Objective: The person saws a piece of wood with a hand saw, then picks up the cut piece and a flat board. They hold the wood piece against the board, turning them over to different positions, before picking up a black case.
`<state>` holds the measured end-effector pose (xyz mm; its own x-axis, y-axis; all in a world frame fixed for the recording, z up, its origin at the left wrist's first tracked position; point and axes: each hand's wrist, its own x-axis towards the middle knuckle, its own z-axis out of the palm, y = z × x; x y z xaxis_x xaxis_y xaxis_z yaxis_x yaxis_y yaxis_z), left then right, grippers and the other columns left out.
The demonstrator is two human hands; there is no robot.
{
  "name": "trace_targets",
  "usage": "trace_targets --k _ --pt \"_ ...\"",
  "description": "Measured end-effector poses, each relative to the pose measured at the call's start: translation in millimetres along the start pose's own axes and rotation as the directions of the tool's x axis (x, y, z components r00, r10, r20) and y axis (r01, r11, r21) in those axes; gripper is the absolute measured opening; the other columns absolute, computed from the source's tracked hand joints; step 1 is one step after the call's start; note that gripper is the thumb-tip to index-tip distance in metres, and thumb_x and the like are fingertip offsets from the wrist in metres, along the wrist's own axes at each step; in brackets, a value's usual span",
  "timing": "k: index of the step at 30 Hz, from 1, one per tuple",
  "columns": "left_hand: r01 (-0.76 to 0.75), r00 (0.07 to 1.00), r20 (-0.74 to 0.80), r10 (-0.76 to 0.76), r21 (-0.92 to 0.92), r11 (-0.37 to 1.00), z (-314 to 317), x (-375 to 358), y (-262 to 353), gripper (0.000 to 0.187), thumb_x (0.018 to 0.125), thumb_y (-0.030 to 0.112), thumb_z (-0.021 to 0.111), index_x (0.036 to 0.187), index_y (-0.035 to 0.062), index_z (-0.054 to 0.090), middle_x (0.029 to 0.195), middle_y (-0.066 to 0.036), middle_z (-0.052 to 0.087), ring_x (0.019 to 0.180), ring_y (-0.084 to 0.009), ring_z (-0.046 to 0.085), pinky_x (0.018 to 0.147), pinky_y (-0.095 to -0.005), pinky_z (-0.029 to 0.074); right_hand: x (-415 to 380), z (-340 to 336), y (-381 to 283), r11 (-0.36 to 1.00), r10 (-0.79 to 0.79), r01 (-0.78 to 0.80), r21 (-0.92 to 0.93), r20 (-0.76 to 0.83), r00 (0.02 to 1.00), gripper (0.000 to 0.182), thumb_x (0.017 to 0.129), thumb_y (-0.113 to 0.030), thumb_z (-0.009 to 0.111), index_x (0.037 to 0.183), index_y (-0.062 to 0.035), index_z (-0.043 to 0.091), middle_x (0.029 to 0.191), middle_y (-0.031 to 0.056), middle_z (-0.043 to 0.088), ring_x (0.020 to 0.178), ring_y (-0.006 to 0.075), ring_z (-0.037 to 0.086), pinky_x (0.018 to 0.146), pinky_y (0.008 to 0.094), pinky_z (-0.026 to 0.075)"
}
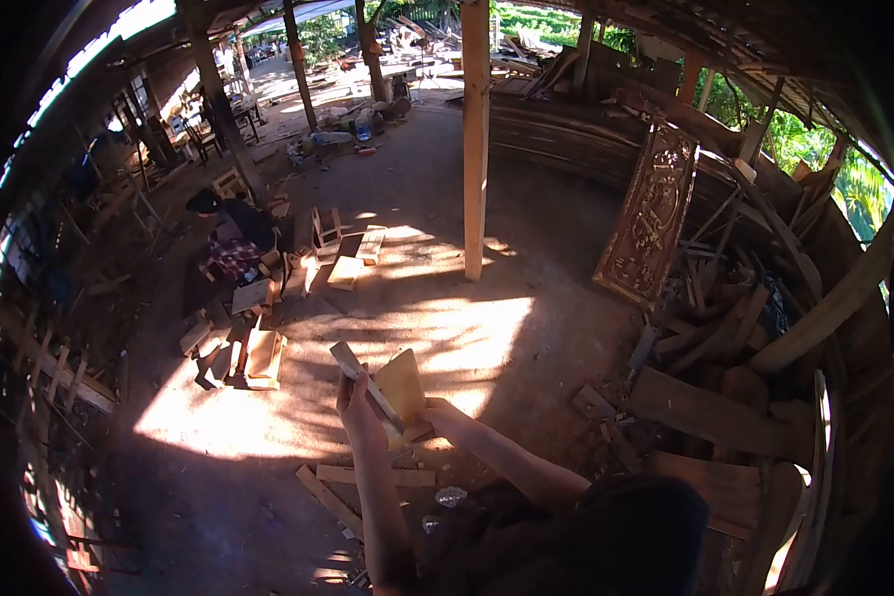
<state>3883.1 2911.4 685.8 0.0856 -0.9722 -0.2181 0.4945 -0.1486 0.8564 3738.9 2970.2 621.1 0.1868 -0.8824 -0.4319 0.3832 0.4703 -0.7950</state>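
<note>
My left hand (pixel 358 400) is wrapped round a narrow wooden piece (pixel 368 383) that slants from upper left to lower right. On the right, my right hand (pixel 441 417) grips the lower right edge of a flat, light wooden board (pixel 400 388). The narrow piece lies against the left side of the board, and both are held up above the sunlit dirt floor. Part of my left hand's fingers is hidden behind the wood.
A person (pixel 238 233) sits at the left among small wooden frames (pixel 263 358). A wooden post (pixel 475 149) stands ahead. A carved panel (pixel 651 219) leans at the right, near piled scrap wood (pixel 715 417). Loose planks (pixel 377 476) lie on the floor below my hands.
</note>
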Motion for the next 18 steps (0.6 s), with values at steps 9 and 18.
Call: trace_targets --k 9,18 --pt "-0.08 0.997 0.026 0.078 0.081 0.993 -1 3 0 0.052 0.088 0.001 0.068 0.139 -0.0003 0.055 0.107 -0.001 0.064 0.094 -0.0099 0.059 0.083 -0.0249 0.047 -3 2 -6 0.999 0.023 -0.026 0.042 0.063 0.998 0.044 0.089 -0.013 0.061 0.124 0.0119 0.049 0.118 0.0203 0.059 0.102 0.0311 0.068 0.084 0.0391 0.063" --pt "-0.076 0.997 0.004 0.076 0.107 0.991 2 1 5 0.052 0.087 -0.001 0.069 0.138 -0.002 0.056 0.099 0.0 0.064 0.083 -0.006 0.056 0.073 -0.0209 0.045 10 -2 3 0.996 0.013 -0.023 0.086 0.114 0.993 0.042 0.091 -0.014 0.058 0.122 0.0122 0.048 0.115 0.0222 0.06 0.099 0.0308 0.068 0.084 0.0389 0.062"
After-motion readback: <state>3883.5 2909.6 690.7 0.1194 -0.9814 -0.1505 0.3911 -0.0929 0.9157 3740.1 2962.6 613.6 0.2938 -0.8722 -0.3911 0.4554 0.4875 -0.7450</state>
